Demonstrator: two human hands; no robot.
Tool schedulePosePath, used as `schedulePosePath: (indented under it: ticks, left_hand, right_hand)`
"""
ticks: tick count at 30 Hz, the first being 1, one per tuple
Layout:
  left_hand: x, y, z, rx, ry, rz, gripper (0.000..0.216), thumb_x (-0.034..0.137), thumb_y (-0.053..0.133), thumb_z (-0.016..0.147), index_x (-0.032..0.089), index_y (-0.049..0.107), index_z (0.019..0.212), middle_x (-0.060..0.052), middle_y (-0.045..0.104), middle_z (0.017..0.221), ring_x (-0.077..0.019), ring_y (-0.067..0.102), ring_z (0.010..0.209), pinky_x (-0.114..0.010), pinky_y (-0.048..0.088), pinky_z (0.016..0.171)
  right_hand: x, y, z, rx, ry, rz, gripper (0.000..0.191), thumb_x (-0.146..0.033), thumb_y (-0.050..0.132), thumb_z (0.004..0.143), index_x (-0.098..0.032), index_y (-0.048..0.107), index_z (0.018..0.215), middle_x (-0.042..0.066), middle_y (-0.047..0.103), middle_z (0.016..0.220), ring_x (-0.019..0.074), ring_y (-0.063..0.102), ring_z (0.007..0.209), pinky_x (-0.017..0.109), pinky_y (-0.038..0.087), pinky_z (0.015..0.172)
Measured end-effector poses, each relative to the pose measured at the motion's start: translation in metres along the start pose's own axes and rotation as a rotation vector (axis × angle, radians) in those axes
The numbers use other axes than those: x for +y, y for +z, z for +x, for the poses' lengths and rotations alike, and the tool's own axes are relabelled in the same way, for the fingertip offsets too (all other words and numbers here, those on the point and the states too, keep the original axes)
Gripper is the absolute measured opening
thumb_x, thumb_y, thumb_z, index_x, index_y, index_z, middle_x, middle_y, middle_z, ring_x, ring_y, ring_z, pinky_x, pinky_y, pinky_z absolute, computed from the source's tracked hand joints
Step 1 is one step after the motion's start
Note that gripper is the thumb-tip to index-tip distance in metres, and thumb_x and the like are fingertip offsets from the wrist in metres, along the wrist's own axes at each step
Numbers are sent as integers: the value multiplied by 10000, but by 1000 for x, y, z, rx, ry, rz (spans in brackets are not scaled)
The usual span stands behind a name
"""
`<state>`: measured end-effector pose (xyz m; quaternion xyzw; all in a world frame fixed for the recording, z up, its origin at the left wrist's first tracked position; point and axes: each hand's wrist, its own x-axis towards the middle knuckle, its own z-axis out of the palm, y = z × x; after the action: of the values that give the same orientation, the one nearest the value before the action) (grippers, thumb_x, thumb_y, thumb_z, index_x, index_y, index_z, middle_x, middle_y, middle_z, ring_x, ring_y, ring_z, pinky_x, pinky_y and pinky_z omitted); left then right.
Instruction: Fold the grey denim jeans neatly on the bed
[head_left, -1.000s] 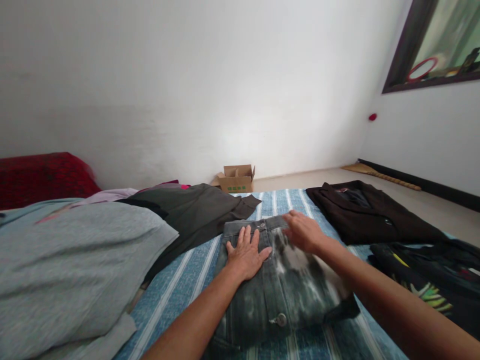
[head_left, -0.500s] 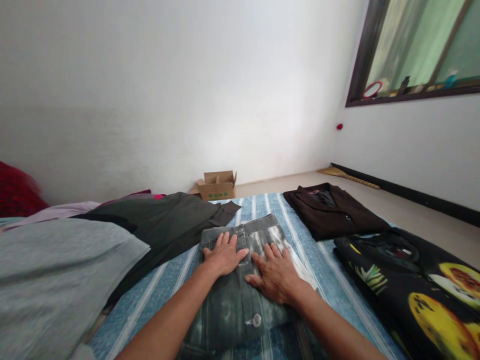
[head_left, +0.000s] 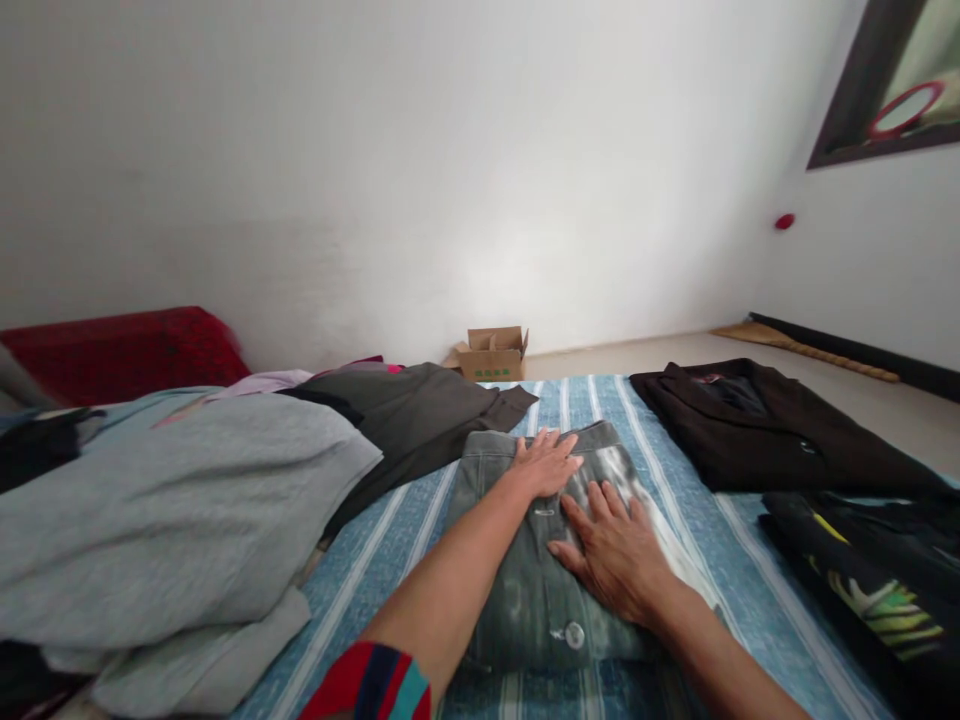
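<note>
A folded grey washed denim garment [head_left: 517,600] with metal buttons lies on a blue striped sheet [head_left: 390,560]. My left hand [head_left: 546,463] rests flat on its far edge, fingers spread. Nearer to me, my right hand [head_left: 611,548] presses flat on the middle of the garment, fingers apart. Neither hand grips anything.
A pile of grey cloth [head_left: 172,510] and a dark olive garment [head_left: 420,420] lie at the left. A folded dark brown jacket [head_left: 750,425] and a black printed garment [head_left: 870,570] lie at the right. A cardboard box [head_left: 491,353] stands by the white wall. A red cushion [head_left: 127,345] sits far left.
My left hand has slid forward to the garment's far edge. My right hand stays flat on the middle. The head camera has swung to the left.
</note>
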<state>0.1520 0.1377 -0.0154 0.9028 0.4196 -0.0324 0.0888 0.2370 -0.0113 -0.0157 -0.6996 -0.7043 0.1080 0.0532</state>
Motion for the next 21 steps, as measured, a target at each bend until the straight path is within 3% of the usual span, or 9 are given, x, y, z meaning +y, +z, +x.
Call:
schedulePosePath:
  ticks: [6, 15, 21]
  left_hand:
    - [3, 1, 4, -43, -32, -22, 617, 559, 193, 925, 289, 218, 1478, -72, 271, 1546, -308, 162, 1431, -655, 111, 1083]
    - [4, 2, 3, -16, -33, -3, 605, 557, 191, 925, 286, 250, 1463, -81, 295, 1535, -300, 212, 1415, -634, 132, 1085]
    - [3, 6, 2, 31, -17, 17, 618, 570, 166, 921, 283, 257, 1461, -71, 318, 1525, -291, 238, 1402, -609, 143, 1090]
  right_hand:
    - [0, 0, -2, -14, 12, -26, 730, -680, 248, 892, -233, 352, 1459, 208, 270, 1519, 391, 170, 1413, 605, 136, 1059]
    - [1, 4, 1, -30, 41, -27, 753, -687, 264, 883, -214, 344, 1462, 196, 236, 1535, 384, 161, 1416, 610, 128, 1058]
    - [2, 7, 1, -18, 86, -30, 850, -714, 263, 861, -133, 292, 1481, 208, 217, 1537, 400, 99, 1423, 614, 97, 1066]
